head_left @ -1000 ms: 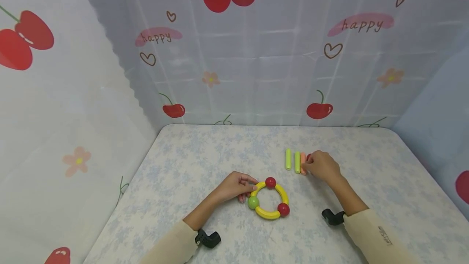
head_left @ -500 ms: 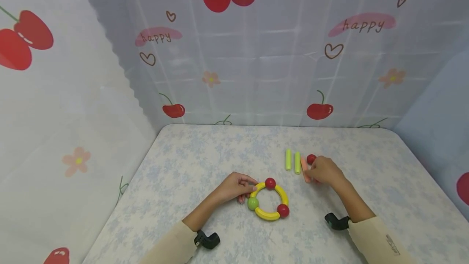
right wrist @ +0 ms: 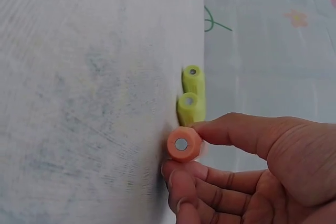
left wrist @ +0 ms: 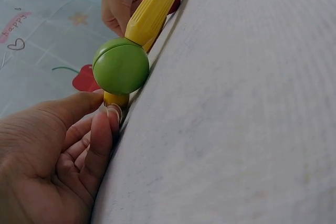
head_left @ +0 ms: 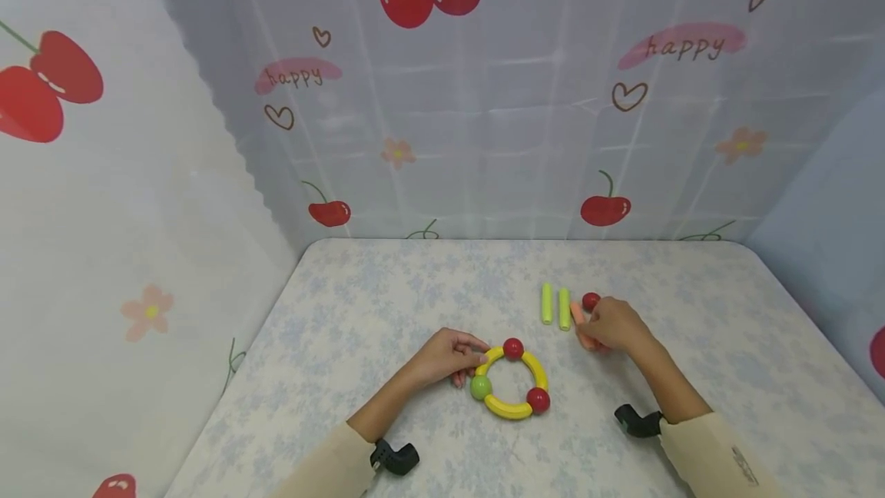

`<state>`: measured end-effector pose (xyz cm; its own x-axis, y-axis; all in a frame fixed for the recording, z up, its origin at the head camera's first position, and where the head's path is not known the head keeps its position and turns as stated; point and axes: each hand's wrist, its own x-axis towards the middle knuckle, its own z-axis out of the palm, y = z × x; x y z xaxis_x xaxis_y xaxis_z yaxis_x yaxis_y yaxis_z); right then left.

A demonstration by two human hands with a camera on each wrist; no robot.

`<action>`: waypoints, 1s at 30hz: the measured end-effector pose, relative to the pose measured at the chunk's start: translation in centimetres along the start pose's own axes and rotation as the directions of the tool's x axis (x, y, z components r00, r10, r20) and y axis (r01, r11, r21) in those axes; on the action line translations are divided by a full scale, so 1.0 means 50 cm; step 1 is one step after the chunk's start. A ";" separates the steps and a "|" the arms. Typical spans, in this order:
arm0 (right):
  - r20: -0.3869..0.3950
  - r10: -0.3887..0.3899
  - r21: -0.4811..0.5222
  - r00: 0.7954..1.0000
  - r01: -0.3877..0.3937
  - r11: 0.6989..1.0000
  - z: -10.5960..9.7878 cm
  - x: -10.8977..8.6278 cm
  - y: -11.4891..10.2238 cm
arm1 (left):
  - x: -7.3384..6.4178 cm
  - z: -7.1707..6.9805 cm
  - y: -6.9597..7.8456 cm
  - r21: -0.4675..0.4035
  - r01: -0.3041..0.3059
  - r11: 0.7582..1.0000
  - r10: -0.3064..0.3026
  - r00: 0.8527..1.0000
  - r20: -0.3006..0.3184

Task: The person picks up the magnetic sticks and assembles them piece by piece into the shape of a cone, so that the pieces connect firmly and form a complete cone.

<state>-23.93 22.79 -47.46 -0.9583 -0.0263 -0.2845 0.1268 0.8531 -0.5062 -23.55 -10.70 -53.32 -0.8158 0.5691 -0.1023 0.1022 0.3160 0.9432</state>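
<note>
My left hand [head_left: 445, 357] pinches one yellow curved rod of a ring [head_left: 509, 411] lying on the table. The ring joins yellow curved rods with two red balls and a green ball [left wrist: 121, 66]. Farther right, my right hand [head_left: 618, 325] pinches an orange magnetic rod [head_left: 579, 315] between thumb and fingers. Its near end shows a round metal disc in the right wrist view. Two light green rods [head_left: 565, 309] lie side by side just left of the orange one. A loose red ball [head_left: 591, 301] sits behind the right hand, partly covered by it.
The table [head_left: 387, 283] wears a pale cloth with blue flower patterns. A curtain [head_left: 484, 121] printed with cherries stands along its back edge, and more sheets hang at both sides. Each wrist carries a black camera.
My right hand has drawn the orange rod toward me and tilted it, away from the green rods. The red ball shows more. The left hand and ring keep their place.
</note>
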 end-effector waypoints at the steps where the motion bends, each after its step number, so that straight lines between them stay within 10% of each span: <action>1: 0.000 -0.003 0.002 1.000 0.003 1.000 -0.002 -0.003 -0.001 | 0.000 0.000 -0.001 0.002 -0.001 1.000 0.001 1.000 0.000; 21: -0.045 -0.195 0.180 0.980 0.200 0.963 -0.004 -0.038 -0.060 | -0.001 0.001 0.000 0.003 0.008 1.000 -0.008 1.000 -0.004; 30: -0.099 -0.352 0.223 0.931 0.365 0.904 0.009 -0.042 -0.078 | -0.001 0.001 0.001 0.009 0.001 1.000 -0.001 1.000 -0.004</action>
<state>-22.30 19.29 -45.27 -0.9619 -0.2732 -0.0060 -0.1785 0.6448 -0.7432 -23.48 -10.66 -53.27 -0.8182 0.5658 -0.1020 0.1064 0.3234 0.9402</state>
